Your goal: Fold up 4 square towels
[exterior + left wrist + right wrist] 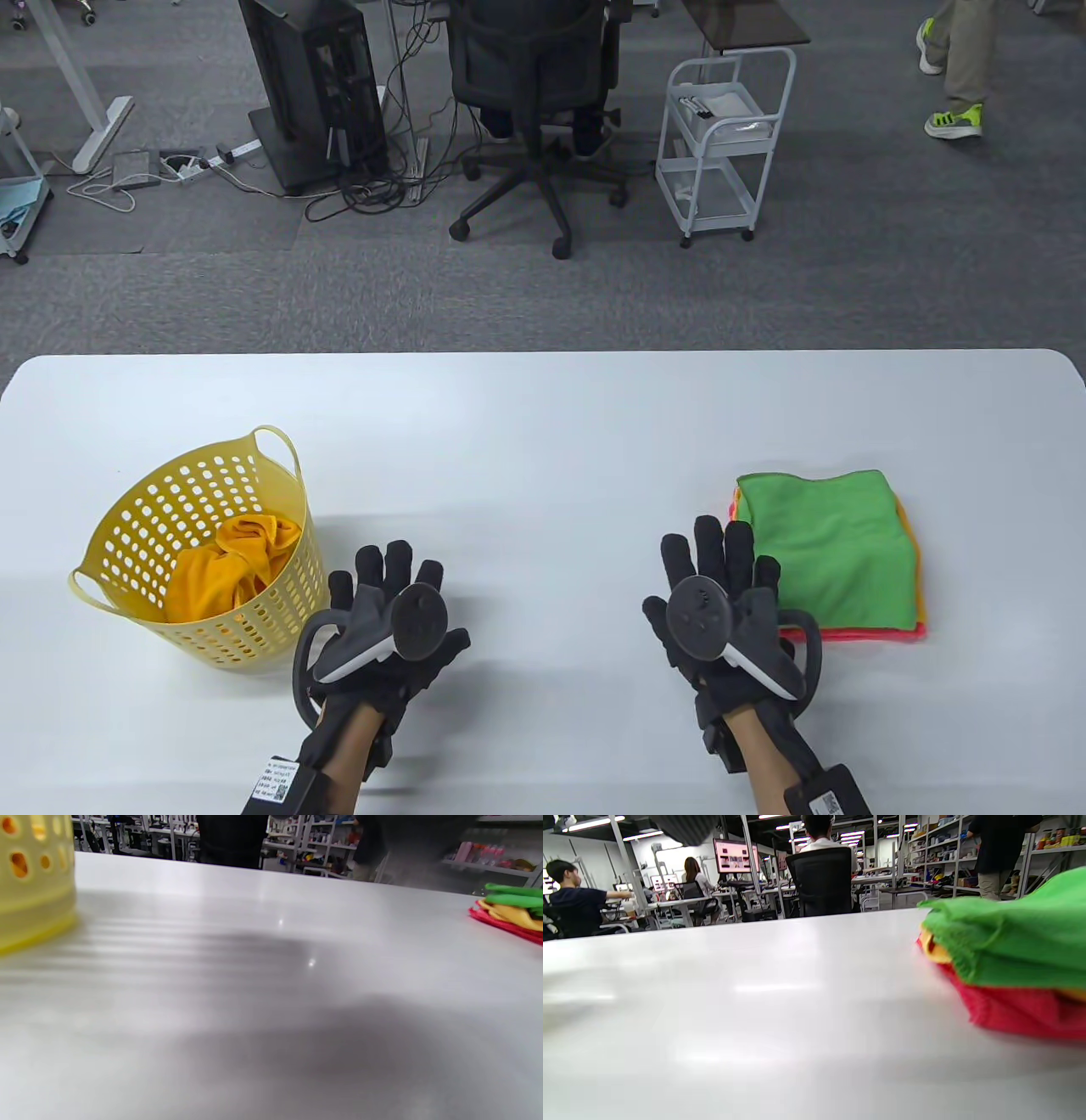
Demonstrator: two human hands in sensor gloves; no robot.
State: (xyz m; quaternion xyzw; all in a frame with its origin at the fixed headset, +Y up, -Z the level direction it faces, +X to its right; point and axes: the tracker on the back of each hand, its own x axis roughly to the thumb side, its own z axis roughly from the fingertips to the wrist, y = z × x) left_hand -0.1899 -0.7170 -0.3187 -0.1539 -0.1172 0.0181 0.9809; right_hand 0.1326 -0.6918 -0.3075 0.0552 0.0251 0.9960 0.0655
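A stack of folded towels lies on the white table (543, 424) at the right: a green towel (827, 548) on top, a yellow one and a red one (848, 632) under it. The stack also shows in the right wrist view (1009, 955) and the left wrist view (509, 910). A crumpled orange towel (229, 569) lies in the yellow basket (136, 526) at the left. My left hand (386, 586) lies flat on the table, fingers spread, right of the basket. My right hand (708, 569) lies flat, fingers spread, beside the stack's left edge. Both hold nothing.
The basket's wall shows at the left edge of the left wrist view (34, 887). Beyond the table's far edge stand an office chair (534, 102) and a white cart (721, 144) on the floor.
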